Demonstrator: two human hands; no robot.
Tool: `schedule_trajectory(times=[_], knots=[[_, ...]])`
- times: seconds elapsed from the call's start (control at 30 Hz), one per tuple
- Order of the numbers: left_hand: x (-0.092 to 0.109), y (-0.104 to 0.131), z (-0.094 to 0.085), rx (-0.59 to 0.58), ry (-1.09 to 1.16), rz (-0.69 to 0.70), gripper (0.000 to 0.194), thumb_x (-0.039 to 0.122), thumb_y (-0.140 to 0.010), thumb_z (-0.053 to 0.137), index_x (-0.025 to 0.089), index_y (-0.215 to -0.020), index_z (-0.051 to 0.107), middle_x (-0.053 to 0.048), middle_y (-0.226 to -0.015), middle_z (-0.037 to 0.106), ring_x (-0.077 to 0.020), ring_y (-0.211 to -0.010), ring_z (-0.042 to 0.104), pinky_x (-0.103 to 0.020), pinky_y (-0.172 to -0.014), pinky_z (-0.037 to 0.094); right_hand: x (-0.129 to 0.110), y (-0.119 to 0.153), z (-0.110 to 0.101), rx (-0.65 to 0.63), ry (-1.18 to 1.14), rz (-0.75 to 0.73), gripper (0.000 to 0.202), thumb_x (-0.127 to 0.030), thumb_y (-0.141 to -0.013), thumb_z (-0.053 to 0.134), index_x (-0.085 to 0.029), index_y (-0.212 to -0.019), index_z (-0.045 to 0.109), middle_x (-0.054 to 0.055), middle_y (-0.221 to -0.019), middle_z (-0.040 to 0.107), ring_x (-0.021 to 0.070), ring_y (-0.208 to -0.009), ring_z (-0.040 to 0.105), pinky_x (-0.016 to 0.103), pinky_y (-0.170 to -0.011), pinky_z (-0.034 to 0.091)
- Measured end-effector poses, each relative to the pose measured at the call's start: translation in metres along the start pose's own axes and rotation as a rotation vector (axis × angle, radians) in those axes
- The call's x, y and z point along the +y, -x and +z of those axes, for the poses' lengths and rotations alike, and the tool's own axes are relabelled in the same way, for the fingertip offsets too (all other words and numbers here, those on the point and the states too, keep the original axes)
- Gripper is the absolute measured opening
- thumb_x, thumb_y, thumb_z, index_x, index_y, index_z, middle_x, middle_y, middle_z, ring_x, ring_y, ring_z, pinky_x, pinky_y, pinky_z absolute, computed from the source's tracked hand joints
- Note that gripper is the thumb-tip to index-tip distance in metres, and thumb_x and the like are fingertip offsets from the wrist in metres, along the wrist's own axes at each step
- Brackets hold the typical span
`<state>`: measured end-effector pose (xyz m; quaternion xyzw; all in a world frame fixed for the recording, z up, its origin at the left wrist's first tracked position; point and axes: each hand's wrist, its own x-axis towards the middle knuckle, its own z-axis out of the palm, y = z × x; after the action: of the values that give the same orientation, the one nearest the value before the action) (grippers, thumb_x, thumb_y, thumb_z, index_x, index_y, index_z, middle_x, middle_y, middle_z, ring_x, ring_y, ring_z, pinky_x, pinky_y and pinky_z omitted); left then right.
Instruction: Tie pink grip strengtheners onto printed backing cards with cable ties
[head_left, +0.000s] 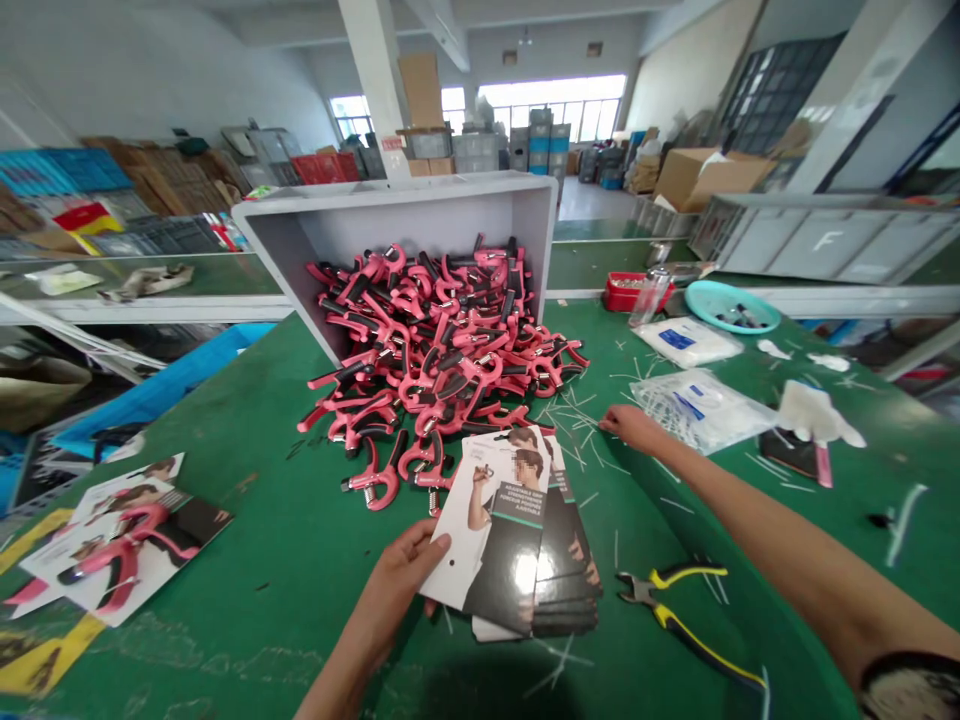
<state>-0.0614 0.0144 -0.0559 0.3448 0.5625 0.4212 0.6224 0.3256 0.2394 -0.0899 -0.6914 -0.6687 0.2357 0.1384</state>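
My left hand (409, 565) pinches the left edge of a printed cardboard card (506, 580), tilted over a stack of similar cards (574, 540). Further right, my right hand (630, 425) is at the table among thin white cable ties (581, 425). Its fingers are closed together; whatever they hold is too small to make out. Pink and black hand grip strengtheners (442, 350) spill in a heap from a grey crate (420, 215) lying on its side. Yellow and black cutting pliers (675, 600) lie open right of the stack.
Cards with grip strengtheners on them (127, 550) lie at the left. Plastic bags (701, 410), a white glove (814, 415), a turquoise plate (731, 305) and a red box (630, 292) occupy the right. A large grey bin (825, 240) stands behind.
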Motion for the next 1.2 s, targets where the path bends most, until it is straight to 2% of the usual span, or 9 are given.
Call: schedule_trajectory(times=[0.2,0.37,0.53,0.67,0.8,0.9,1.0,1.13,1.2], knots=[[0.002,0.006,0.0,0.055,0.185,-0.002,0.055,0.038,-0.07,0.081,0.015,-0.117,0.064,-0.007,-0.094,0.073,-0.0145,-0.069,0.064,-0.021,-0.057,0.048,-0.009,0.012,-0.012,-0.128,-0.287,-0.052,0.03,-0.041,-0.088,0.059,-0.013,-0.08,0.067,0.002,-0.06,0.062,0.0134,-0.055,0.055,0.027,-0.055,0.044],[-0.01,0.002,-0.005,0.053,0.038,0.046,0.051,0.04,-0.076,0.075,0.015,-0.12,0.064,-0.012,-0.106,0.073,-0.0223,-0.083,0.068,-0.031,-0.072,0.053,-0.015,0.054,-0.023,-0.17,-0.593,-0.062,0.039,-0.053,-0.079,0.064,-0.015,-0.085,0.062,0.007,-0.08,0.069,0.0104,-0.056,0.052,0.025,-0.05,0.042],[0.003,0.016,0.004,0.407,-0.634,0.698,0.033,0.028,-0.089,0.06,0.023,-0.121,0.067,-0.01,-0.126,0.065,-0.0291,-0.12,0.055,-0.045,-0.104,0.041,-0.058,0.116,-0.025,-0.378,-0.775,-0.105,0.037,-0.052,-0.084,0.064,-0.015,-0.085,0.061,0.002,-0.072,0.063,0.0067,-0.051,0.044,0.021,-0.047,0.036],[0.026,0.034,0.033,0.118,-1.0,1.012,0.044,0.016,-0.093,0.052,0.029,-0.134,0.058,-0.008,-0.137,0.06,-0.026,-0.118,0.058,-0.042,-0.1,0.044,-0.109,0.174,-0.018,-0.821,-0.999,-0.137,0.026,-0.041,-0.086,0.067,-0.016,-0.085,0.059,0.002,-0.079,0.065,0.0044,-0.048,0.042,0.019,-0.044,0.03],[0.033,0.042,0.046,0.047,-0.912,0.918,0.028,0.022,-0.093,0.054,0.024,-0.116,0.071,-0.01,-0.106,0.074,-0.025,-0.096,0.065,-0.041,-0.09,0.048,-0.138,0.204,-0.015,-0.936,-1.123,-0.144,0.025,-0.041,-0.089,0.063,-0.018,-0.081,0.058,-0.002,-0.067,0.058,0.0048,-0.045,0.04,0.019,-0.041,0.029],[0.032,0.048,0.048,0.094,-0.478,0.607,0.021,0.031,-0.091,0.06,0.021,-0.102,0.075,-0.007,-0.088,0.076,-0.0201,-0.076,0.066,-0.033,-0.075,0.052,-0.146,0.21,-0.004,-0.776,-1.105,-0.207,0.026,-0.045,-0.089,0.062,-0.019,-0.095,0.06,-0.001,-0.071,0.061,0.0049,-0.042,0.041,0.019,-0.038,0.03],[0.033,0.054,0.055,0.075,-0.109,0.37,0.022,0.034,-0.086,0.065,0.018,-0.097,0.074,-0.004,-0.078,0.075,-0.0139,-0.059,0.059,-0.026,-0.059,0.048,-0.157,0.22,0.021,-0.76,-0.987,-0.25,0.029,-0.043,-0.086,0.066,-0.021,-0.104,0.06,-0.003,-0.071,0.062,0.0057,-0.041,0.045,0.018,-0.036,0.032],[0.034,0.056,0.058,0.022,-0.03,0.338,0.024,0.033,-0.083,0.068,0.017,-0.099,0.074,-0.005,-0.085,0.075,-0.0143,-0.068,0.061,-0.025,-0.064,0.049,-0.171,0.236,0.05,-0.735,-0.932,-0.275,0.024,-0.044,-0.086,0.065,-0.019,-0.088,0.062,-0.005,-0.067,0.058,0.0059,-0.041,0.044,0.019,-0.037,0.035],[0.027,0.053,0.047,0.096,-0.076,0.395,0.031,0.035,-0.084,0.067,0.019,-0.111,0.069,-0.007,-0.103,0.073,-0.0163,-0.081,0.064,-0.027,-0.074,0.05,-0.17,0.237,0.053,-0.687,-0.935,-0.268,0.026,-0.044,-0.086,0.065,-0.019,-0.081,0.061,-0.005,-0.064,0.058,0.0063,-0.042,0.045,0.02,-0.04,0.037]])
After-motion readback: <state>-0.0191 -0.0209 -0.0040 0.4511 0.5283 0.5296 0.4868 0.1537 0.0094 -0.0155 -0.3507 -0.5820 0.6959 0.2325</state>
